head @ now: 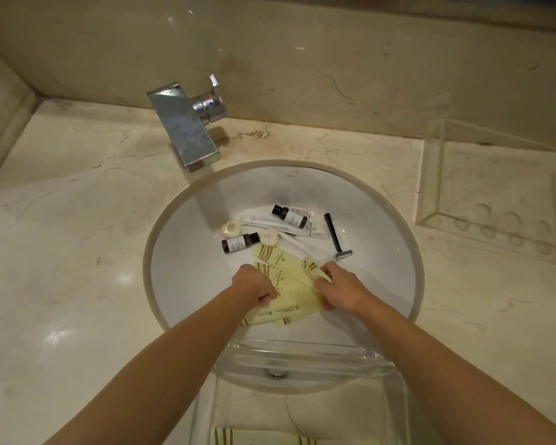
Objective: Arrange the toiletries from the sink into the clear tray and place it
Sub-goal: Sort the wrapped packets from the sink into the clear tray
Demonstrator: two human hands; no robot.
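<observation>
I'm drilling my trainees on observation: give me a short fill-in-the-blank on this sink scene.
1. Both hands, left and right, grip the pale ____ packets.
2. The razor lies inside the ____.
3. Two dark bottles lie on their ____.
4. The faucet is made of shiny ____.

Missing words: yellow; sink; sides; metal

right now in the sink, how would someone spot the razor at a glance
Start at the round white sink below the faucet and look to the right side of the bowl. The razor lies there beside the white packets, the only thin dark stick with a metal head, just beyond the right hand.
</observation>
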